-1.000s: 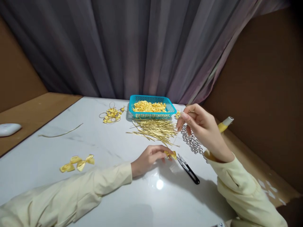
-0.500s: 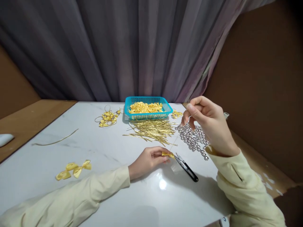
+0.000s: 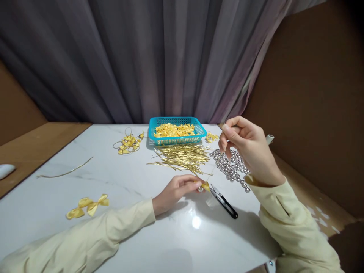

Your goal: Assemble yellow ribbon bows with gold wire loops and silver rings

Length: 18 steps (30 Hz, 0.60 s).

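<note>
So the white marble table [image 3: 127, 231] is taking up most of the view and everything is lying on it. At the back, one blue basket [image 3: 199, 128] is sitting full of yellow ribbon pieces, way too many to count. Just in front of it, a heap of gold ties [image 3: 183, 155] is fanning out, and again I'm not counting those. To its right there's a pile of silver beads [image 3: 230, 167], dozens at least.

The right hand [image 3: 247, 146] is hovering above the beads, thumb and forefinger closed tight on the end of a gold strand [image 3: 222, 125]; I can barely make out the rest of it. The left hand [image 3: 173, 191] is resting on the table, fingertips pinching the little bow [image 3: 205, 186], which is sitting near the middle of the table and touching a bead.

My read: the person is drawing the strand up through the bow, so the next move is calling for a firm pinch down low and an even pull.

Smaller stuff: one pair of black snips [image 3: 224, 197] just beside the bow, two yellow bows [image 3: 88, 204] at front left, one tangle of looped bows [image 3: 127, 142] left of the basket, and one long loose strand [image 3: 64, 172].
</note>
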{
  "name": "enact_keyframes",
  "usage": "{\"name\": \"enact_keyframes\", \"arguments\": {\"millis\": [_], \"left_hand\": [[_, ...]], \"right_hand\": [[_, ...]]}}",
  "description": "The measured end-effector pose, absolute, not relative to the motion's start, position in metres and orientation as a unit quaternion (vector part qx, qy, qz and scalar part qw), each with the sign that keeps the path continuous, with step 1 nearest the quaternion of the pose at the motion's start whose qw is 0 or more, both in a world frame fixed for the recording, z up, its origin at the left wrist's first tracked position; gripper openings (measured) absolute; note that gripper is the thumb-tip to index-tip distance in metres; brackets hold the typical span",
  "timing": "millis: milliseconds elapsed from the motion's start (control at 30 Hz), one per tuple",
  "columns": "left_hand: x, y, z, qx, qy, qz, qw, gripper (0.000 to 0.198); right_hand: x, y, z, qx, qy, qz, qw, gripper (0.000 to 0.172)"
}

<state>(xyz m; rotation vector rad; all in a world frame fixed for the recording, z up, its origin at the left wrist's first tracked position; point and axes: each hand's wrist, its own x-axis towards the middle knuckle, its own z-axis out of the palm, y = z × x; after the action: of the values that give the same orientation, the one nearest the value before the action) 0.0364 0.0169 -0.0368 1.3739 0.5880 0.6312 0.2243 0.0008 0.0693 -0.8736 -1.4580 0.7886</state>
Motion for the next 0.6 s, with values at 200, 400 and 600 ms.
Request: {"name": "enact_keyframes", "arguments": {"millis": [200,400,600], "left_hand": [[0.04,0.015,-0.036,0.624,0.285,0.289,0.668,0.021],[0.04,0.016,-0.044,0.647,0.284,0.288,0.647,0.02],[0.039,0.017,-0.048,0.62,0.274,0.299,0.671,0.023]], "right_hand": [[0.222,0.0,0.071,-0.363,-0.625,0.356,0.593,0.017],[0.222,-0.002,0.073,-0.34,-0.616,0.372,0.606,0.014],[0.22,-0.012,0.077,-0.332,-0.627,0.391,0.586,0.01]]}}
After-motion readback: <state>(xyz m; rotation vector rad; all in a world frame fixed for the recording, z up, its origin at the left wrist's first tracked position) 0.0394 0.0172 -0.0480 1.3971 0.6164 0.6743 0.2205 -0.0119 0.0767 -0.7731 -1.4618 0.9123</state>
